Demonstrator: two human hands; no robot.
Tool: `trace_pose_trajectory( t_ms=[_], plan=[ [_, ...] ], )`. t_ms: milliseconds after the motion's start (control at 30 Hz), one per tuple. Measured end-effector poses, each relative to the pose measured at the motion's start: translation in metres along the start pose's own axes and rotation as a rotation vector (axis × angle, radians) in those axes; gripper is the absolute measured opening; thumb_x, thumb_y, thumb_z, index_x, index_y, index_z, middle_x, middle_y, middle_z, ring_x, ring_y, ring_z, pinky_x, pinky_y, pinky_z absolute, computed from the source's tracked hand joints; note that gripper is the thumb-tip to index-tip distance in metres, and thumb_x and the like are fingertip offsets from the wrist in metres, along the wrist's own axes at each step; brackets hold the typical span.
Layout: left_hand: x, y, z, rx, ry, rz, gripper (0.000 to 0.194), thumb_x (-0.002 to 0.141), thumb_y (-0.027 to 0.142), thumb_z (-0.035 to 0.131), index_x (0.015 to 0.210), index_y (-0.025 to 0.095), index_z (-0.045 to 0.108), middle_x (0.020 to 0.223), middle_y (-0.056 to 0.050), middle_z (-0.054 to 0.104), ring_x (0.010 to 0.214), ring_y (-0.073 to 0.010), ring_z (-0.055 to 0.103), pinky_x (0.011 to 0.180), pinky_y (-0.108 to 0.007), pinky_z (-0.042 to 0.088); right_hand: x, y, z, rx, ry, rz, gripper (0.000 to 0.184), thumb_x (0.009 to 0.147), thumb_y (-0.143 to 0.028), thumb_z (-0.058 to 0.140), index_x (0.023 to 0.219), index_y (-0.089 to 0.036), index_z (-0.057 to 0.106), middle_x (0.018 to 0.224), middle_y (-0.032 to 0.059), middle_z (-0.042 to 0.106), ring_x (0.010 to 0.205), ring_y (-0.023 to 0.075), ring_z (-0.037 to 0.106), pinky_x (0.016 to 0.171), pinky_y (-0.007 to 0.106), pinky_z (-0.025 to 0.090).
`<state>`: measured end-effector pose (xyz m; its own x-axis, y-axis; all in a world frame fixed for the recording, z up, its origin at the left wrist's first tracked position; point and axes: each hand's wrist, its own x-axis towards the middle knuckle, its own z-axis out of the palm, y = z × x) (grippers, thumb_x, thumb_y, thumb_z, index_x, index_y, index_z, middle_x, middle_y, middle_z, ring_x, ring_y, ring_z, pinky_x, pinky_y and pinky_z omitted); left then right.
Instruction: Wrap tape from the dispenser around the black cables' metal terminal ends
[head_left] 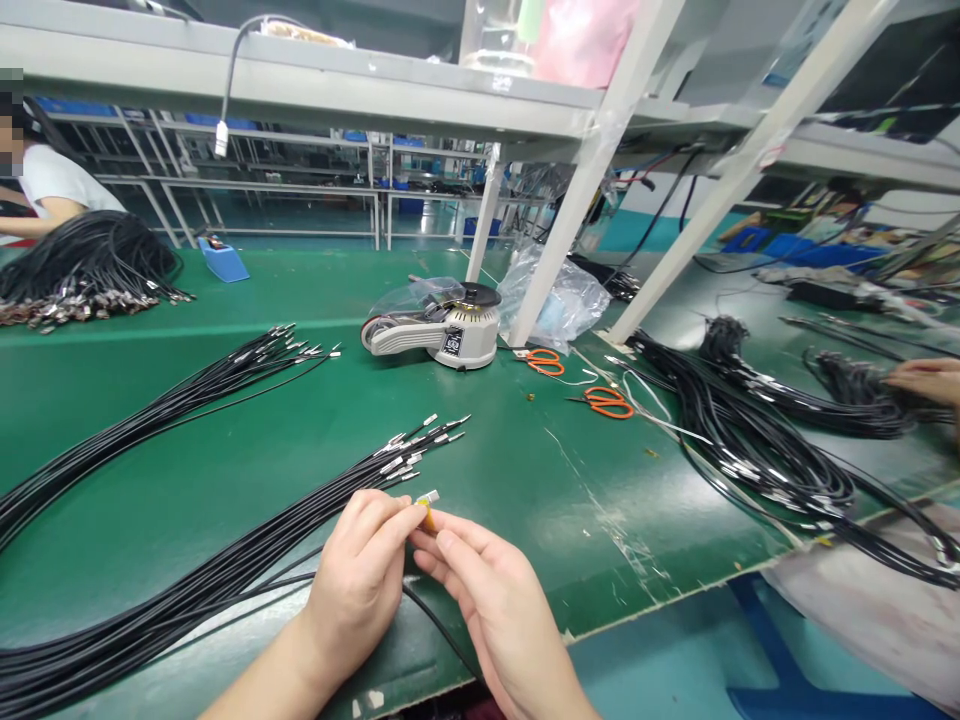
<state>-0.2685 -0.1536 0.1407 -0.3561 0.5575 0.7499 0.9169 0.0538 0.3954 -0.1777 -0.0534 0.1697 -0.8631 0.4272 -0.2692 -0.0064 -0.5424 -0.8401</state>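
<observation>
Here the left hand (360,580) and the right hand (491,610) meet just in front of the near bundle of black cables (225,570), well short of the tape dispenser (442,330) that stands farther back on the green table (247,450). Both hands pinch one black cable end (427,508): the left thumb and forefinger press together on it from one side, the right fingertips close on it from the other, at a yellow band just below its small metal connector. The cable itself runs down between the wrists toward the table edge. To the right of the dispenser lie two orange scissors (607,402), and beyond them another heap of black cables (750,440), where another person's hand (926,380) rests.
</observation>
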Motion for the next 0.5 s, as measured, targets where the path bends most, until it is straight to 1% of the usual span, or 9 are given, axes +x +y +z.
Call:
trace_pose_trajectory(
  t_ms=[167,300,400,500],
  plan=[
    [0.0007,0.0007,-0.0005,-0.005,0.009,0.006,0.036,0.083,-0.003,0.047,0.114,0.014,0.051,0.092,-0.006,0.059,0.084,-0.0151,0.048,0.073,-0.029,0.045,-0.0003,-0.0013,0.0000,-0.005,0.001,0.011,0.031,0.072,-0.031,0.069,0.097,-0.012,0.072,0.096,0.0125,0.070,0.092,0.0249,0.063,0.087,0.037,0.046],
    [-0.0014,0.0013,0.0011,0.026,0.007,-0.021,0.036,0.084,-0.001,0.046,0.117,0.015,0.049,0.092,-0.006,0.058,0.083,-0.0151,0.049,0.074,-0.029,0.045,0.0004,-0.0023,0.0006,0.003,-0.002,0.016,0.031,0.072,-0.030,0.069,0.097,-0.012,0.071,0.097,0.0127,0.070,0.093,0.0250,0.063,0.087,0.036,0.046],
    [-0.0032,-0.0004,0.0040,0.110,-0.009,-0.107,0.029,0.087,0.005,0.044,0.114,0.015,0.051,0.088,-0.006,0.058,0.080,-0.0156,0.051,0.071,-0.029,0.046,0.0015,-0.0015,0.0013,0.018,0.002,0.025,0.031,0.072,-0.029,0.069,0.097,-0.012,0.071,0.097,0.0129,0.070,0.095,0.0253,0.063,0.087,0.035,0.045],
    [-0.0038,-0.0035,0.0058,0.195,-0.057,-0.199,0.020,0.089,0.013,0.044,0.106,0.016,0.055,0.084,-0.005,0.057,0.077,-0.0161,0.052,0.069,-0.030,0.047,0.0023,0.0008,0.0019,0.049,0.037,0.042,0.031,0.070,-0.027,0.070,0.098,-0.011,0.071,0.101,0.0132,0.070,0.099,0.0262,0.062,0.087,0.035,0.045]
  ],
)
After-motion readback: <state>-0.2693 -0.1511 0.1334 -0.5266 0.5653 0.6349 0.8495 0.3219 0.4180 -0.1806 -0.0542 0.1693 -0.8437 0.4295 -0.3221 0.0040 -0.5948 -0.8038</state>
